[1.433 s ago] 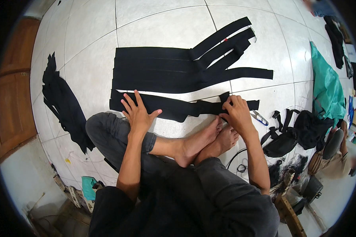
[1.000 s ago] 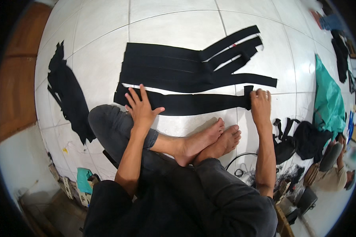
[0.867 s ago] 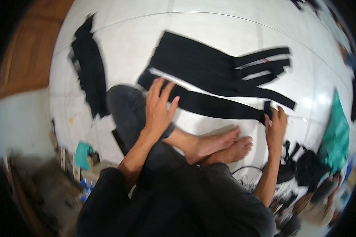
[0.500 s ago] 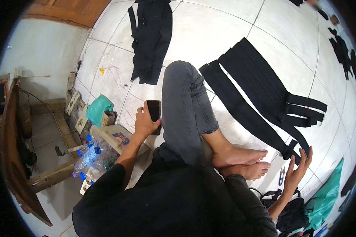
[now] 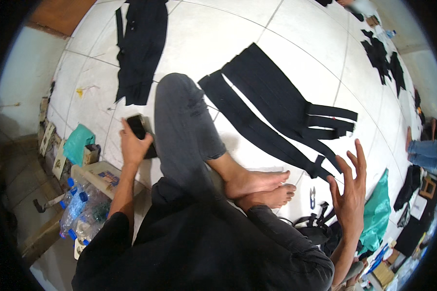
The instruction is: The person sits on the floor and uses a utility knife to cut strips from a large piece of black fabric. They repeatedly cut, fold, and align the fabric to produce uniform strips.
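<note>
My left hand (image 5: 135, 148) is closed round a dark smartphone (image 5: 136, 126) beside my bent knee; part of the phone is hidden by the thumb. My right hand (image 5: 349, 194) is raised at the right with its fingers spread and holds nothing. Just beyond its fingertips lie the ends of black fabric strips (image 5: 257, 138). Alongside them is a wider piece of black fabric with seam-like lines (image 5: 277, 87), which splits into several narrow strips at its right end. Small thread snips (image 5: 312, 198) rest on the tiles between my feet and my right hand.
Another black fabric piece (image 5: 141, 53) lies at the far left. On the left stand plastic bottles (image 5: 85, 213) and a green bag (image 5: 77, 144). A green cloth (image 5: 376, 213) and black straps (image 5: 318, 223) lie at the lower right. Another person's jeans-clad leg (image 5: 425, 154) shows at the right edge.
The whole view has swung right, so things sit further left. My right hand has lifted away from the strip ends, fingers spreading. My left hand has stayed on the phone, which now looks more tilted.
</note>
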A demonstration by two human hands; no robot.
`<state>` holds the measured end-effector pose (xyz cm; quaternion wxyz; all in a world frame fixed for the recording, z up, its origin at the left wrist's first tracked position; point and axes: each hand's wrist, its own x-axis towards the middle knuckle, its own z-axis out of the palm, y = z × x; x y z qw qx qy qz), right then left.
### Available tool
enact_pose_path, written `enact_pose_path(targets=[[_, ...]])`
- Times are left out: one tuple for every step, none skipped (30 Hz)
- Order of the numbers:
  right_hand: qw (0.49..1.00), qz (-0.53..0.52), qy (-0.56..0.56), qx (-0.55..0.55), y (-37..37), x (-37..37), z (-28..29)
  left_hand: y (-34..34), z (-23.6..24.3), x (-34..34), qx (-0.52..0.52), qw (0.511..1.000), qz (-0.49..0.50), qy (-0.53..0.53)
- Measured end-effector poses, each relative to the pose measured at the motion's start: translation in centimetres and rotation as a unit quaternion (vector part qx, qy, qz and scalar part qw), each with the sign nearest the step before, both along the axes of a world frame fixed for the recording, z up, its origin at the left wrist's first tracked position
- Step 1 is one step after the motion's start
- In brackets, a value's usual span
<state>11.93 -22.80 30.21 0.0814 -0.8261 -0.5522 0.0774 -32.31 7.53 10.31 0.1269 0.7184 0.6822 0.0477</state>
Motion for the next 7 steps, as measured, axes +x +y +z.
enact_pose_path(targets=[[0.999, -0.006, -0.01, -0.033, 0.0, -0.4, 2.5, 1.1, -0.8, 1.9, 0.014, 0.998, 0.017, -0.051], [0.999, 0.009, 0.011, -0.041, 0.3, -0.3, 2.7, 2.5, 0.2, 1.1, 0.069, 0.994, -0.004, -0.088], [0.997, 0.021, 0.064, -0.034, 0.4, -0.3, 2.6, 3.8, 1.3, 0.5, 0.092, 0.99, -0.01, -0.107], [0.99, 0.024, 0.133, -0.045, 0.9, -0.4, 2.9, 4.1, 5.0, 2.5, 0.088, 0.988, -0.01, -0.127], [0.981, 0.024, 0.188, -0.048, 1.5, -0.9, 3.8, 4.7, 6.4, 4.6, 0.136, 0.975, -0.045, -0.173], [0.966, 0.032, 0.252, -0.045, 2.3, -1.4, 4.1, 5.0, 8.3, 6.0, 0.189, 0.957, -0.076, -0.207], [0.956, 0.024, 0.282, -0.078, 2.9, -1.8, 4.1, 4.2, 10.9, 9.2, 0.156, 0.952, -0.073, -0.252]])
